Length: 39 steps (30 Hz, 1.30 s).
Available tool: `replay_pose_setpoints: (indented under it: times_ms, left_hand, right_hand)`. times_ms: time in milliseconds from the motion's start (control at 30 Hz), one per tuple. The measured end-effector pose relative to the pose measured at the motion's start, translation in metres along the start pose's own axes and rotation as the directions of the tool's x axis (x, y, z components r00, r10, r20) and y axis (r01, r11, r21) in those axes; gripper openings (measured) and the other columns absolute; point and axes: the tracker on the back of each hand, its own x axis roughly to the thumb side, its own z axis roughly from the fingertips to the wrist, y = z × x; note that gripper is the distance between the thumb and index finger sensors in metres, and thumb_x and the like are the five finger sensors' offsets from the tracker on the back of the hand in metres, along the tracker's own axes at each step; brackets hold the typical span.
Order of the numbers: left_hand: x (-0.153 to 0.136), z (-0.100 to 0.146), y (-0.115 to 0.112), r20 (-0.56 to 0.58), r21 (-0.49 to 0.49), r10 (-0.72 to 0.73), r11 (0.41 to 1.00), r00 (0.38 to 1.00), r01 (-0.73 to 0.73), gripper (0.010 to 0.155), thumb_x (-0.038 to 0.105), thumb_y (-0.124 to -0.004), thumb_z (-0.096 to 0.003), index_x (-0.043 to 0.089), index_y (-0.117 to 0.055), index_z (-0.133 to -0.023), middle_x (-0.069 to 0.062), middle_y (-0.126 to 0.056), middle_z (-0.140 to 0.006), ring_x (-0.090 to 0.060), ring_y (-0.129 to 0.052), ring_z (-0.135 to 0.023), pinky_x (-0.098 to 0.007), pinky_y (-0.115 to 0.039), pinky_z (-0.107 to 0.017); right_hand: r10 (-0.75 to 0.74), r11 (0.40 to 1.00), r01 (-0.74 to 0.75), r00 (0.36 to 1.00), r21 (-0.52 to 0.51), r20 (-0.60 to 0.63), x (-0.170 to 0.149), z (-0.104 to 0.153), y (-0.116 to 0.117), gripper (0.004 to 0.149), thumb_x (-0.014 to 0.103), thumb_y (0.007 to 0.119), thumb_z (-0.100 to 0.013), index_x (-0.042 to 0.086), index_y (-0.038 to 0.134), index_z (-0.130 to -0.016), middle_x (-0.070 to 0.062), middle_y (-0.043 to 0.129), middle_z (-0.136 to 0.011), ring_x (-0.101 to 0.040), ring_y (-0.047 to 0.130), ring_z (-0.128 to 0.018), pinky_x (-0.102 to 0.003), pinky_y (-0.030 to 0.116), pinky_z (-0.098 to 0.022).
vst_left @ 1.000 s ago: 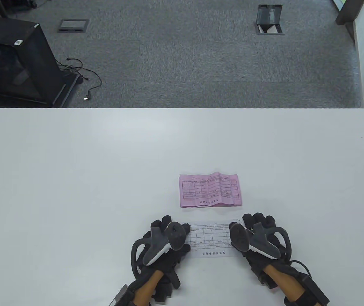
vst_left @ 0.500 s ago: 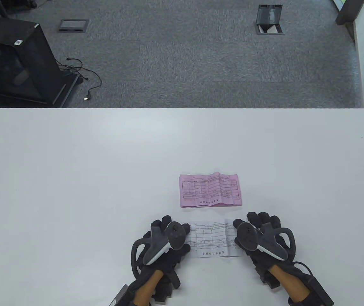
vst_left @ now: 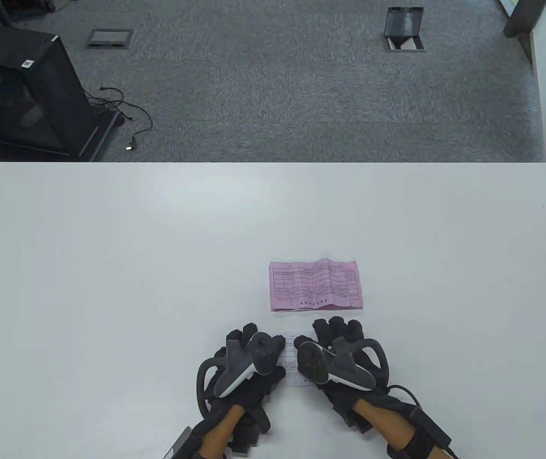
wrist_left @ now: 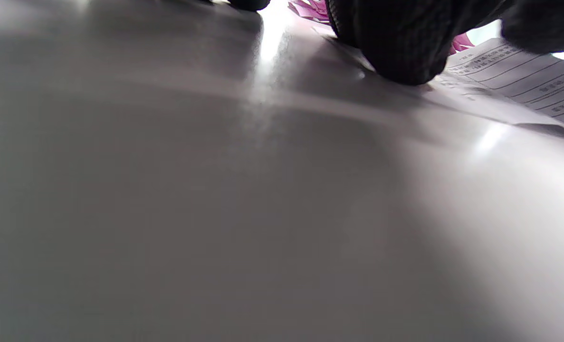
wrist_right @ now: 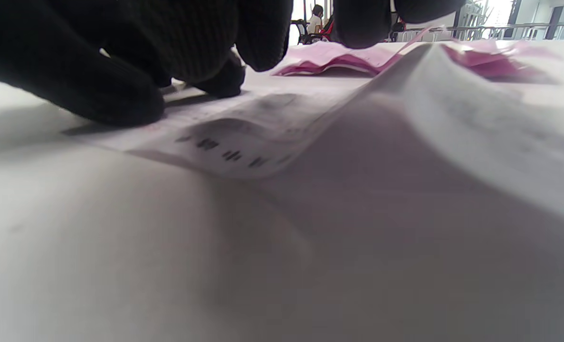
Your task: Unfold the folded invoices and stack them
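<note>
White invoice (vst_left: 291, 356): lying near the near edge of the table (vst_left: 110, 287), printed side up, mostly covered by both hands; in the right wrist view one part is humping up off the surface
Pink invoices (vst_left: 315, 286): lying unfolded but creased, just beyond the white invoice, toward the far edge
Left hand (vst_left: 249, 361): resting on the sheet's left end; a fingertip (wrist_left: 400, 61) is pressing the paper; fingers are looking loosely bent
Right hand (vst_left: 337, 354): lying over the sheet's right part, close beside the left hand; whether it is pinching the paper, cannot tell
</note>
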Motion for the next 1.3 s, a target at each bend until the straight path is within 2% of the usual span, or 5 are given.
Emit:
replay_pose_setpoints:
  times_ms: [233,567,800,1300]
  left_hand:
    - [0.0,0.0,0.0,0.001,-0.004,0.003,1.0,1.0,-0.003,0.066,0.05,-0.077,-0.0503,0.048,-0.048,-0.11,-0.009,-0.019,-0.124,-0.041,-0.018,-0.11,-0.062,-0.032,-0.076]
    - [0.0,0.0,0.0,-0.001,-0.007,0.006,1.0,1.0,-0.006,0.066,0.05,-0.077,-0.0503,0.049,-0.047,-0.109,-0.009,-0.019,-0.124,-0.041,-0.017,-0.11,-0.061,-0.031,-0.076]
    - [-0.001,-0.001,0.0,-0.004,-0.01,0.009,1.0,1.0,-0.009,0.066,0.05,-0.077,-0.0503,0.049,-0.047,-0.109,-0.009,-0.018,-0.124,-0.04,-0.017,-0.11,-0.061,-0.031,-0.076]
    - [-0.002,-0.001,-0.001,-0.009,-0.011,0.014,1.0,1.0,-0.014,0.067,0.051,-0.076,-0.0501,0.049,-0.046,-0.11,-0.008,-0.017,-0.124,-0.039,-0.016,-0.11,-0.061,-0.031,-0.076]
  right_hand:
    - [-0.016,1.0,0.016,1.0,-0.001,0.009,0.011,-0.009,0.01,0.057,0.05,0.071,-0.047,0.031,0.061,-0.1,-0.02,0.05,-0.109,-0.053,0.045,-0.097,-0.076,0.037,-0.066]
    - [0.013,1.0,-0.013,1.0,0.012,0.001,0.002,-0.005,0.012,0.058,0.049,0.072,-0.047,0.034,0.058,-0.101,-0.02,0.051,-0.109,-0.053,0.046,-0.097,-0.076,0.037,-0.066]
    - [0.035,0.999,-0.035,0.998,0.016,-0.06,-0.031,0.005,0.013,0.057,0.049,0.072,-0.047,0.034,0.059,-0.1,-0.02,0.051,-0.109,-0.053,0.047,-0.097,-0.076,0.038,-0.066]
    - [-0.013,0.999,0.021,0.981,0.036,-0.191,-0.103,0.031,0.017,0.056,0.048,0.073,-0.046,0.037,0.059,-0.1,-0.02,0.051,-0.109,-0.053,0.047,-0.097,-0.076,0.038,-0.066]
